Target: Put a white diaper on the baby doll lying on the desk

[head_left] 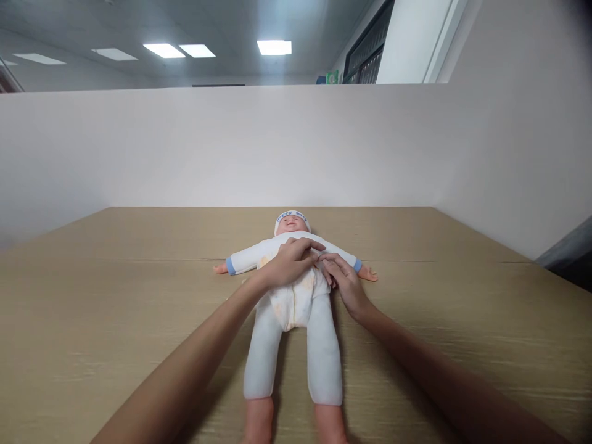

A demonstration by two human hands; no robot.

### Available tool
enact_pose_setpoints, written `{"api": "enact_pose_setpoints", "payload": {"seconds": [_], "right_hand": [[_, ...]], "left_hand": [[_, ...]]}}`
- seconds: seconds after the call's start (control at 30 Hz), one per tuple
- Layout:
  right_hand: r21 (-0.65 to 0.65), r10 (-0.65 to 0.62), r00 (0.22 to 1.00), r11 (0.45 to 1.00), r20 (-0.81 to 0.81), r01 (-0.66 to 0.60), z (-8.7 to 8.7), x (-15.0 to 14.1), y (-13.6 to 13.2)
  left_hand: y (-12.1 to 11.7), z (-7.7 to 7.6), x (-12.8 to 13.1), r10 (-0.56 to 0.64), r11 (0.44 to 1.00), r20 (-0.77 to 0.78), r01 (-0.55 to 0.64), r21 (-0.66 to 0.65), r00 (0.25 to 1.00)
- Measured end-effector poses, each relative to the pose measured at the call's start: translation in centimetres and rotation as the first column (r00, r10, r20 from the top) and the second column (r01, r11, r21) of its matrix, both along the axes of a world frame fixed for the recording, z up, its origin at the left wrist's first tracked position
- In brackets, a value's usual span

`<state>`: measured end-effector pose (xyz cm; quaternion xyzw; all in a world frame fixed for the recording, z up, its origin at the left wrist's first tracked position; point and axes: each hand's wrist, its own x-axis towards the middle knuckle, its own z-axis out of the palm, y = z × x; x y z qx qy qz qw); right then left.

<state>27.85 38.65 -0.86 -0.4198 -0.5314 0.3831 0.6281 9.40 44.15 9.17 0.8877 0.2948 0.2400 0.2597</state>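
A baby doll lies on its back, arms spread and legs toward me, in a white outfit with blue cuffs and a lettered cap. Around its hips is a white diaper with pale orange patterns and a yellow line down the front. My left hand lies over the doll's belly at the diaper's top, fingers stretched out to the right and thumb apart. At the diaper's right side, my right hand has its fingers bent around the waist edge, close to my left fingertips. The hands partly cover the waistband.
The doll lies on a wood-grain table with a seam across it. A white partition rises behind the far edge, and another white wall stands at the right. A dark object shows beyond the table's right edge.
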Motion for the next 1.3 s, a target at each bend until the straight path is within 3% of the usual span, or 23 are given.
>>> {"api": "enact_pose_setpoints", "payload": {"seconds": [0.3,0.53,0.67,0.73,0.83,0.97,1.07,1.2,1.3], "right_hand": [[0.089,-0.227,0.974,0.970,0.015,0.225,-0.6,-0.1,-0.1],[0.130,-0.290,0.954,0.951,0.070,0.280,-0.6,-0.4,-0.2],[0.209,-0.301,0.931,0.943,0.205,0.259,-0.2,-0.6,-0.3],[0.268,-0.319,0.903,0.932,0.288,0.244,0.0,-0.7,-0.2],[0.282,-0.294,0.901,0.937,0.318,0.206,0.1,-0.6,-0.1],[0.235,-0.288,0.916,0.945,0.280,0.226,-0.5,-0.3,0.2],[0.239,-0.316,0.904,0.938,0.288,0.252,-0.8,-0.1,0.2],[0.299,-0.352,0.868,0.920,0.350,0.253,-0.4,-0.3,-0.4],[0.398,-0.410,0.803,0.886,0.432,0.238,0.1,-0.3,-1.0]], "left_hand": [[-0.2,-0.1,0.5,0.045,0.998,-0.006,-0.045,0.042,0.999],[-0.4,0.4,0.2,0.002,1.000,-0.001,-0.002,0.004,1.000],[-0.9,1.1,-0.8,-0.056,0.992,0.116,0.068,-0.108,0.992],[-1.2,1.2,-2.2,-0.027,0.991,0.187,0.050,-0.122,0.982],[-1.4,0.2,-5.6,0.098,0.995,0.203,-0.089,-0.055,0.974],[-1.3,-3.1,-11.6,0.285,0.951,0.195,-0.303,0.067,0.938],[-1.6,-5.5,-15.3,0.406,0.902,0.157,-0.423,0.089,0.900],[-2.3,-6.4,-17.2,0.545,0.837,0.041,-0.546,0.029,0.837],[-2.8,-6.4,-16.9,0.511,0.859,-0.061,-0.508,0.059,0.857]]}}
